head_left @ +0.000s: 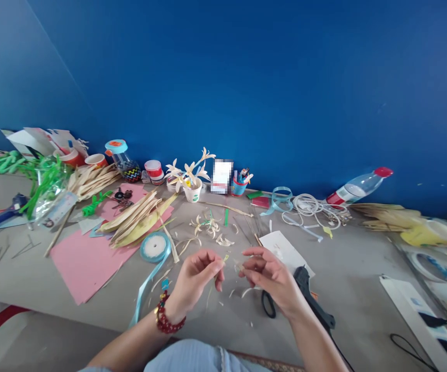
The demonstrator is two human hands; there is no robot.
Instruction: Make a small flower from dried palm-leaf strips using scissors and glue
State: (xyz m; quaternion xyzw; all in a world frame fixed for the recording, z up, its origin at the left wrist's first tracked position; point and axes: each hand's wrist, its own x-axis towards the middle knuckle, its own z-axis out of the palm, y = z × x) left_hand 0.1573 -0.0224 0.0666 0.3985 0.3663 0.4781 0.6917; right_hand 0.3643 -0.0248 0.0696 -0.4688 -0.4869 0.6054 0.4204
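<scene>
Over the grey table point(107, 279), near its front middle, my left hand point(200, 274) pinches a tiny yellow-green piece point(226, 258) between thumb and forefinger. A red beaded bracelet circles that wrist. To its right, my right hand point(264, 271) has thumb and fingertips curled close together at a small pale bit too small to make out. The hands are apart. Pale curled petals point(223, 241) and a small flower shape with green point(206, 225) lie just beyond them. A white paper point(281, 250) rests behind my right hand, with a dark glue gun point(312, 299) beside that wrist.
Left are a blue ribbon roll point(155, 247), pink paper point(88, 263) and dried husks point(134, 222). Behind stand a cup of pale flowers point(193, 191) and a blue pen cup point(239, 187). Black scissor handles point(268, 304), a white cable point(308, 206), a bottle point(357, 190) and a power strip point(413, 315) lie right.
</scene>
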